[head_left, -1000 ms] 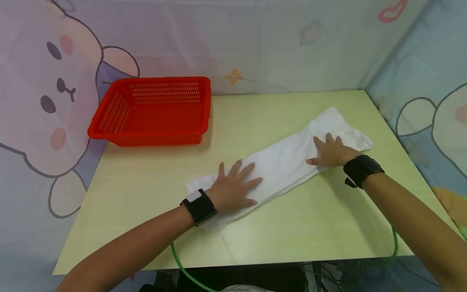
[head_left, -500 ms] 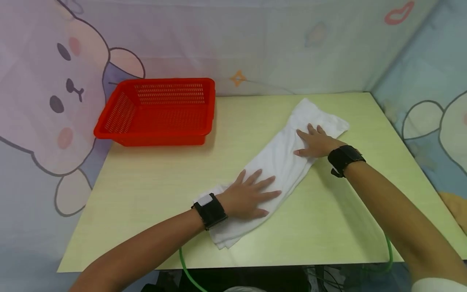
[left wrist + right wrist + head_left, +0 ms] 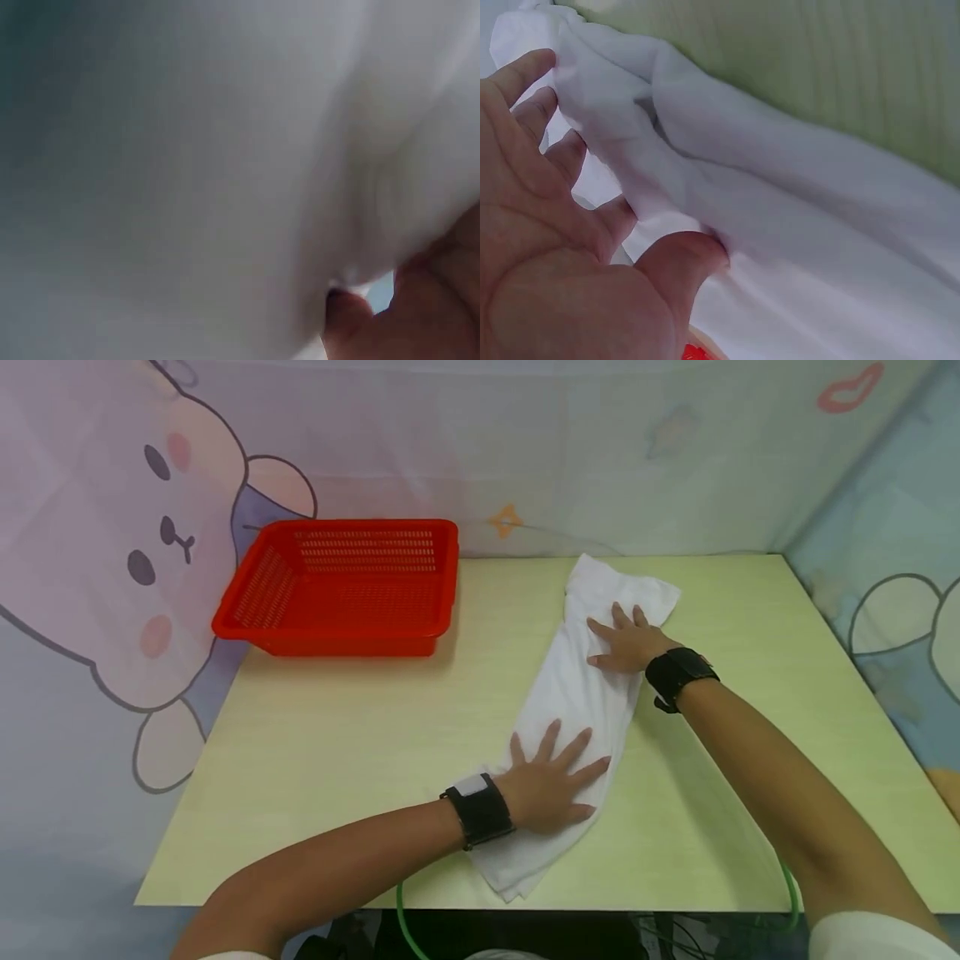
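A long folded white cloth (image 3: 573, 693) lies on the table, running from near the front edge up toward the back. My left hand (image 3: 551, 789) rests on its near part with the fingers spread. On the far part, my right hand (image 3: 626, 643) presses with fingers spread and nearly straight. The right wrist view shows the fingertips of my right hand (image 3: 592, 225) touching the cloth (image 3: 780, 195), which has loose creases. White cloth (image 3: 225, 187) fills most of the left wrist view, blurred, with part of my left hand (image 3: 427, 307) at the lower right.
A red plastic basket (image 3: 345, 602) with slotted walls stands at the back left of the pale table (image 3: 337, 735). A printed curtain (image 3: 600, 460) hangs behind the table. A green cable (image 3: 405, 918) loops below the front edge.
The cloth has turned counterclockwise, its far end swinging left and its near end coming closer to the front edge. Both hands have moved with it, staying spread on it.
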`<state>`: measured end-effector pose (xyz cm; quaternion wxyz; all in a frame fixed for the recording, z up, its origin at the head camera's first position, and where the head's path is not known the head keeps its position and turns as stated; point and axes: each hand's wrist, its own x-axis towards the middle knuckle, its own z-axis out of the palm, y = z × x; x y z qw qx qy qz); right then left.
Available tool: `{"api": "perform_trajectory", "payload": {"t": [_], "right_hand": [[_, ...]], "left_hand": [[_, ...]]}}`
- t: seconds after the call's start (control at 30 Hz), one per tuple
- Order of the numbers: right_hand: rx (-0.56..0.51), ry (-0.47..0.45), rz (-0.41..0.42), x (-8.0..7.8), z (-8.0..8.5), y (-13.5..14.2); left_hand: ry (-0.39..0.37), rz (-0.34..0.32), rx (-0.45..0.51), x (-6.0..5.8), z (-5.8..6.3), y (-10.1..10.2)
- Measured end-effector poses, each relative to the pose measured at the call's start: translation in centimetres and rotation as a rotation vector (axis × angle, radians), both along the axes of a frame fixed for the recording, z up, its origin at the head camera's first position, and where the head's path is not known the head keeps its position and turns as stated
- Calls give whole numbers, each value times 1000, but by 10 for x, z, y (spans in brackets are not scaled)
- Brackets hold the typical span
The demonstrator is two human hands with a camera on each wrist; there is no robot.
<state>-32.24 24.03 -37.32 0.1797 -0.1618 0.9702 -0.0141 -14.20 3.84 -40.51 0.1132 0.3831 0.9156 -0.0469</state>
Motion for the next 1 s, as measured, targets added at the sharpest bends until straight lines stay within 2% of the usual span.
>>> {"api": "perform_trajectory", "payload": {"t": [0.1,0.2,0.33,0.43,0.67,0.8,1.0], "right_hand": [[3,3,10,-4,-1,-5],[6,-3,19,-7,-2,-8],[1,-13,28,-10,-2,-9],[-15,-4,57,-12,-1,-11],[-30,9,123,-25,-4,-27],[-28,3,159,-37,-13,-30],[-43,13,199,-47,-17,-38]], "left_hand": [[-60,1,7,-1,9,2],[-96,-49,2,-10,20,-5],[-50,-152,-51,-20,25,-21],[3,-194,-78,-20,21,-25],[35,-140,-127,-6,6,-10],[72,-113,-136,3,7,-2],[38,-28,-86,7,5,4]]}}
